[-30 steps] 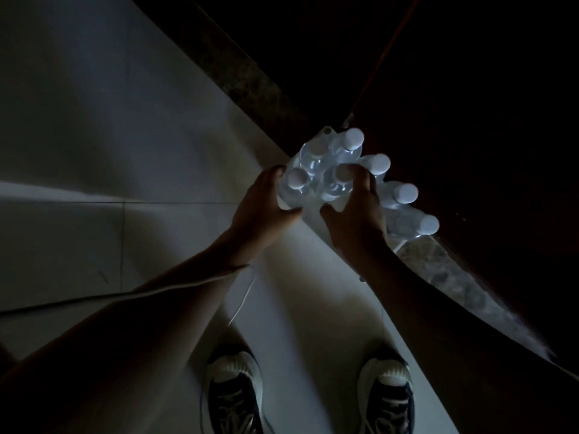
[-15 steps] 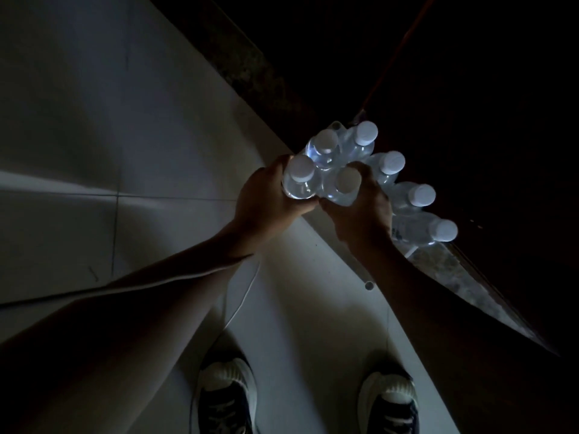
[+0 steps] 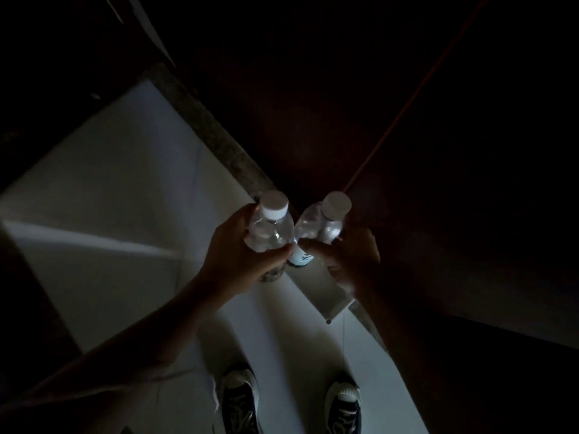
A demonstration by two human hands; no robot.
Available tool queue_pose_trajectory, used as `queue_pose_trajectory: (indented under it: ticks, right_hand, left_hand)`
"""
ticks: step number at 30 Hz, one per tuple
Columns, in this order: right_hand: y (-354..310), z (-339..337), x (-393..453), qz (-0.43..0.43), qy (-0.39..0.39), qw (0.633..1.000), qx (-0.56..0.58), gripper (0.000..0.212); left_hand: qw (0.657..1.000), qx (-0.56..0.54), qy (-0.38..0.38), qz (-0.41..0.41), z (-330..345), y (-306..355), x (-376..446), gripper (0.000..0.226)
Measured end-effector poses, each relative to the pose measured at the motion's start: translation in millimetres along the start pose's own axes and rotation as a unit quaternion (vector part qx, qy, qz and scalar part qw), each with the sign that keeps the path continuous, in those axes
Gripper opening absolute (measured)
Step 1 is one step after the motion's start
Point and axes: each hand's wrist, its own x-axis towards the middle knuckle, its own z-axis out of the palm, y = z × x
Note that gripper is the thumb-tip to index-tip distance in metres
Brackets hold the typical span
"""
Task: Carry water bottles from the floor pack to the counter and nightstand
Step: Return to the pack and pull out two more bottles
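- Head view, centre of the frame: two water bottles are being held side by side, one in each grip, above the pale tiled floor (image 3: 103, 189).
- The left bottle (image 3: 270, 228) is being clasped around its body by the left hand (image 3: 241, 261), fingers wrapped closed on it; its white cap is pointing toward the upper part of the frame.
- The right bottle (image 3: 322, 225) is being gripped in the same closed way by the right hand (image 3: 351, 261), its cap tilting slightly to the upper right.
- The long axes are running roughly parallel, caps away from the wearer, and the shoulders of the two bottles are almost touching.
- A speckled stone edge (image 3: 219, 142) is running diagonally from upper left to lower right, just behind the bottles; beyond it the frame is too dark to read.
- Neither bench nor nightstand is being shown, so neither hand can be judged nearer.
- Open room is lying over the floor, left and below; two shoes (image 3: 239, 399) are standing at the bottom edge.
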Motion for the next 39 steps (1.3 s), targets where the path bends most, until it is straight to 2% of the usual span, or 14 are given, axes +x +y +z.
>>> queue_pose_trajectory:
  ticks: [5,7,8,10,15,18,21,22,24,26,28,31,34,39]
  right_hand:
    - [-139.2,-37.5,-57.7,-0.094,-0.055,0.990,0.084,0.022]
    - [-188.2,-47.7,-81.0,-0.146,-0.060,0.979,0.132,0.029]
    - [-213.4,-53.1,-93.6,-0.152,-0.065,0.971,0.171,0.036]
    - [-261.2,-68.1,-119.3,-0.161,-0.067,0.959,0.222,0.036]
    - [-358.3,-115.7,-188.1,-0.204,-0.011,0.946,0.253,0.041]
    - [-409.6,-146.9,-228.2,-0.238,0.016,0.944,0.230,0.036]
    - [-455.0,-175.9,-271.7,-0.275,0.035,0.935,0.220,0.036]
    - [-468.5,-183.5,-284.7,-0.285,0.046,0.932,0.220,0.038]
    - [-489.3,-196.1,-306.1,-0.301,0.062,0.925,0.223,0.041]
    - [-506.0,-204.5,-325.1,-0.322,0.083,0.916,0.225,0.041]
    - [-518.0,-209.3,-341.1,-0.329,0.112,0.909,0.231,0.039]
    - [-524.2,-213.8,-364.6,-0.341,0.172,0.893,0.238,0.041]
    - [-515.2,-229.4,-394.0,-0.349,0.230,0.880,0.228,0.040]
    - [-465.5,-285.0,-481.5,-0.320,0.396,0.833,0.218,0.039]
  left_hand:
    - [0.993,-0.111,0.031,0.025,-78.9,125.0,-29.5,0.037]
    - [0.985,-0.163,0.048,0.037,-108.6,173.4,-39.8,0.033]
    - [0.980,-0.185,0.056,0.044,-122.4,197.0,-45.6,0.033]
    - [0.972,-0.215,0.066,0.065,-146.4,247.0,-58.1,0.031]
    - [0.951,-0.271,0.084,0.119,-196.2,362.8,-99.4,0.031]
    - [0.944,-0.291,0.079,0.136,-223.3,421.7,-126.8,0.034]
    - [0.943,-0.279,0.066,0.166,-247.3,476.4,-152.8,0.053]
    - [0.942,-0.275,0.062,0.180,-253.9,491.5,-159.2,0.050]
    - [0.942,-0.264,0.061,0.198,-263.3,519.2,-171.5,0.034]
    - [0.935,-0.266,0.048,0.229,-268.9,543.6,-183.6,0.034]
    - [0.932,-0.265,0.026,0.245,-272.2,563.0,-195.5,0.022]
    - [0.926,-0.265,-0.031,0.266,-272.6,579.5,-207.0,0.032]
    - [0.919,-0.258,-0.091,0.283,-260.1,594.7,-215.6,0.033]
    - [0.882,-0.247,-0.218,0.335,-196.8,628.9,-250.7,0.039]
